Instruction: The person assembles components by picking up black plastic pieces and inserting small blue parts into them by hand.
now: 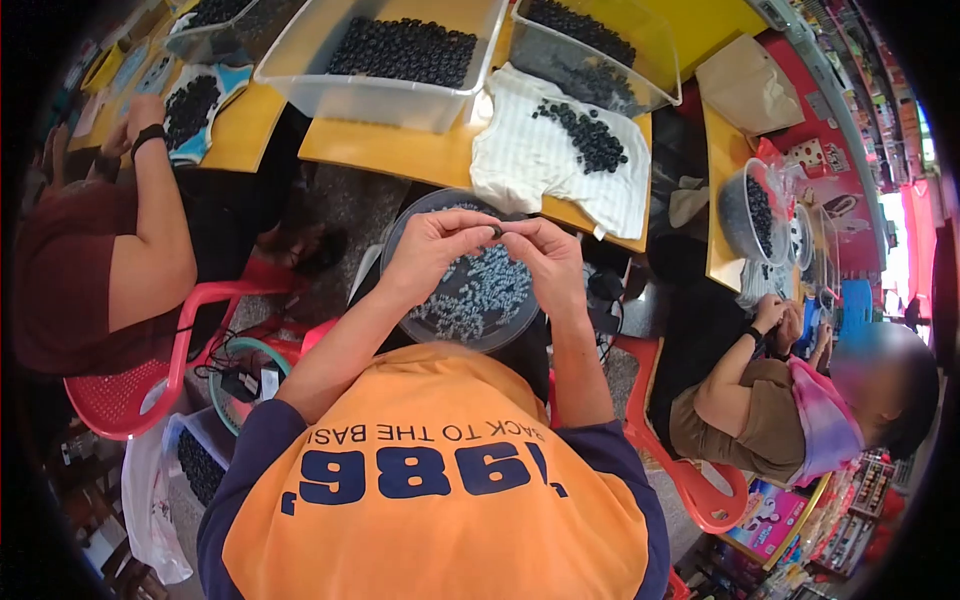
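Note:
My left hand and my right hand meet above a round basin. Between their fingertips is a small dark round piece, pinched from both sides and partly covered by the fingers; its exact kind is too small to make out. Many small pale grey-blue pieces lie in the basin below. Beyond my hands, a white cloth hangs over the table edge, with a heap of black round pieces on it.
Clear plastic tubs of black pieces stand on the yellow table. One person sits at the left on a red chair, another at the right. A green-rimmed basket and a bin of black pieces stand low at left.

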`<action>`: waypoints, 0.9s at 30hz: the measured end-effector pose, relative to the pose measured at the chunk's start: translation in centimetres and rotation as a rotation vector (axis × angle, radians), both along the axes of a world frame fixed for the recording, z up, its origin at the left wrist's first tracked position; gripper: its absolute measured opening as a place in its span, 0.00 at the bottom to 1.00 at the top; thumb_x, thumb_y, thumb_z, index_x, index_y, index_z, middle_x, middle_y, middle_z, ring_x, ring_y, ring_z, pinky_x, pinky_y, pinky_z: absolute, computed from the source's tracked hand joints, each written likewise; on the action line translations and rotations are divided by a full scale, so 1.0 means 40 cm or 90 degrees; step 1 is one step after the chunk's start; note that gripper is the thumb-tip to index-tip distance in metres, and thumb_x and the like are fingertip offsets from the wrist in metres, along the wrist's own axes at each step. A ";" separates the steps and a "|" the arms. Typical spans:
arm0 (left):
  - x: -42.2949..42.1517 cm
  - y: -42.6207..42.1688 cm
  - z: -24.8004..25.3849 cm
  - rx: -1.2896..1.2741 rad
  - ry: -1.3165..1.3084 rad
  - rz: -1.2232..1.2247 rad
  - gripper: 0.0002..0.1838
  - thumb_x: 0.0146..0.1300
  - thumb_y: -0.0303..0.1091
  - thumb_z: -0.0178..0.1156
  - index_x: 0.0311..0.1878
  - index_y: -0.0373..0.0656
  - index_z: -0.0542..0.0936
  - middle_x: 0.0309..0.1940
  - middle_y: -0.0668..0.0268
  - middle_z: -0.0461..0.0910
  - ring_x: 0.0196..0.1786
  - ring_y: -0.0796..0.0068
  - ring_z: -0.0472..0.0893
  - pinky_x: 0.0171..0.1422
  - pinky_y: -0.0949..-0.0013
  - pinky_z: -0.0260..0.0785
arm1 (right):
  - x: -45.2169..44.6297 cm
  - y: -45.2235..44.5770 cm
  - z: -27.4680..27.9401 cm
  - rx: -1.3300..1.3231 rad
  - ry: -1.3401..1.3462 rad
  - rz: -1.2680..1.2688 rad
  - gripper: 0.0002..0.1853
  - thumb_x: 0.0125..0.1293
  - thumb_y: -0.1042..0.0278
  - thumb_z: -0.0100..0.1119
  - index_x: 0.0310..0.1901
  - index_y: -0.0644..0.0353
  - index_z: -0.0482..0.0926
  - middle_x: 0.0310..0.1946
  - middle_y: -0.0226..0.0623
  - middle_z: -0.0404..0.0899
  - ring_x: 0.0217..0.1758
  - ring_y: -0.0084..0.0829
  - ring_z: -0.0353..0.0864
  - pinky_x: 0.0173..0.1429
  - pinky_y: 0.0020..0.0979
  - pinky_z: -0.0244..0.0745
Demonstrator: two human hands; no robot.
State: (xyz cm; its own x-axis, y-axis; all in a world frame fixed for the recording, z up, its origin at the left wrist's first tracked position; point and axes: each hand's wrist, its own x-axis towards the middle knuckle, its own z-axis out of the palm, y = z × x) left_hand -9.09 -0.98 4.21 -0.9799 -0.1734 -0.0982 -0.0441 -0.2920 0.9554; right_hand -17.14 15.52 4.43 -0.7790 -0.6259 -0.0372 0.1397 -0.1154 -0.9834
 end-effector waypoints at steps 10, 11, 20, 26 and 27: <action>0.074 -0.012 -0.074 0.558 -0.123 -0.007 0.09 0.67 0.28 0.56 0.48 0.37 0.78 0.46 0.54 0.82 0.51 0.67 0.83 0.52 0.69 0.78 | 0.050 -0.017 -0.011 -0.009 -0.009 0.016 0.10 0.65 0.75 0.60 0.46 0.67 0.82 0.37 0.34 0.85 0.34 0.17 0.76 0.39 0.19 0.70; 0.073 -0.011 -0.074 0.559 -0.122 -0.007 0.09 0.67 0.28 0.56 0.48 0.37 0.78 0.46 0.54 0.82 0.51 0.67 0.83 0.52 0.69 0.78 | 0.055 -0.020 -0.003 -0.026 -0.024 0.003 0.10 0.63 0.75 0.61 0.46 0.66 0.82 0.37 0.35 0.85 0.35 0.19 0.77 0.38 0.20 0.71; 0.076 -0.005 -0.115 0.540 -0.125 0.017 0.08 0.66 0.27 0.58 0.47 0.38 0.79 0.40 0.61 0.83 0.43 0.75 0.83 0.51 0.72 0.79 | 0.091 -0.033 0.014 0.222 0.505 -0.096 0.10 0.54 0.78 0.67 0.39 0.60 0.85 0.34 0.37 0.80 0.38 0.31 0.80 0.42 0.26 0.73; 0.084 0.003 -0.091 0.491 -0.151 0.062 0.12 0.68 0.28 0.56 0.53 0.37 0.77 0.42 0.64 0.81 0.42 0.78 0.82 0.52 0.74 0.78 | 0.097 -0.043 -0.007 0.207 0.537 -0.107 0.11 0.52 0.80 0.67 0.39 0.59 0.84 0.35 0.37 0.79 0.39 0.32 0.79 0.42 0.27 0.74; 0.084 0.001 -0.093 0.487 -0.147 0.056 0.12 0.68 0.28 0.56 0.52 0.37 0.78 0.42 0.64 0.81 0.42 0.78 0.82 0.51 0.74 0.78 | 0.099 -0.045 -0.009 0.207 0.536 -0.107 0.11 0.52 0.80 0.67 0.39 0.59 0.84 0.35 0.37 0.79 0.39 0.32 0.79 0.42 0.27 0.74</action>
State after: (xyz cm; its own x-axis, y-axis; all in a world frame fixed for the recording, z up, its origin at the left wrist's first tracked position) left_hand -5.72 -0.92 0.47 -0.9059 -0.0521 -0.4202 -0.1625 -0.8737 0.4586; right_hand -13.19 13.71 4.09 -0.7086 -0.5603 0.4288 -0.6309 0.2311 -0.7407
